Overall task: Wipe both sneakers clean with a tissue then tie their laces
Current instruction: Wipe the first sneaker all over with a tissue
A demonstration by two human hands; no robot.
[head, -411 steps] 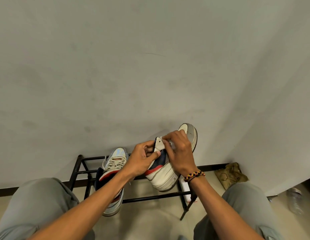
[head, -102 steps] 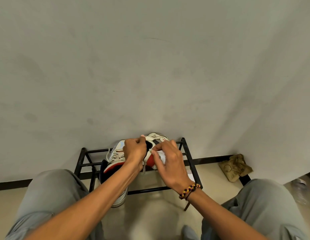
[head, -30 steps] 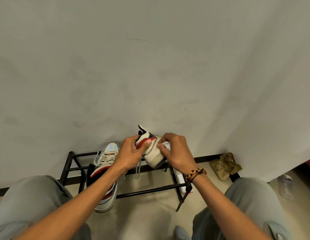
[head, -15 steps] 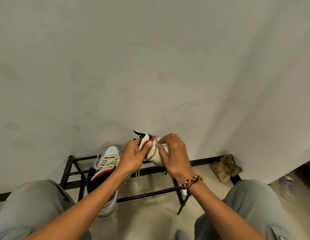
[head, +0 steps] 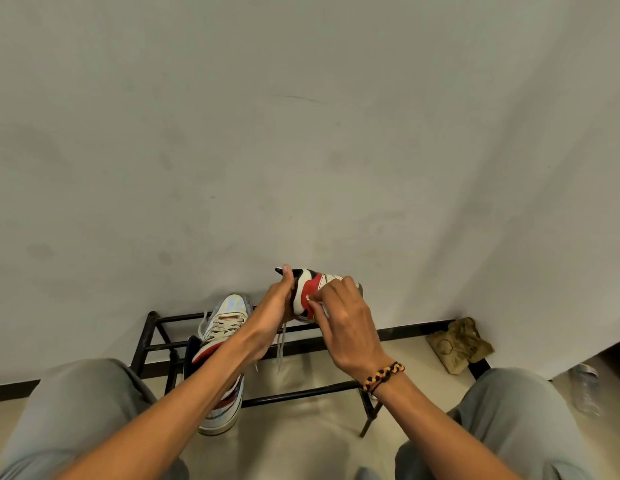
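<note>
My left hand grips a white, red and black sneaker by its heel and holds it up above the rack. My right hand pinches a white tissue against the shoe's red side panel. A loose lace hangs down from the held shoe. The second sneaker lies on the black metal rack, toe toward the wall, partly hidden behind my left forearm.
A grey wall fills the view close behind the rack. A crumpled tan cloth lies on the floor at the right, and a clear plastic bottle lies beyond my right knee. My knees frame the rack on both sides.
The held sneaker has been turned so its red side panel faces me. My right hand has slid the tissue onto that panel, and my left thumb now sits at the heel top.
</note>
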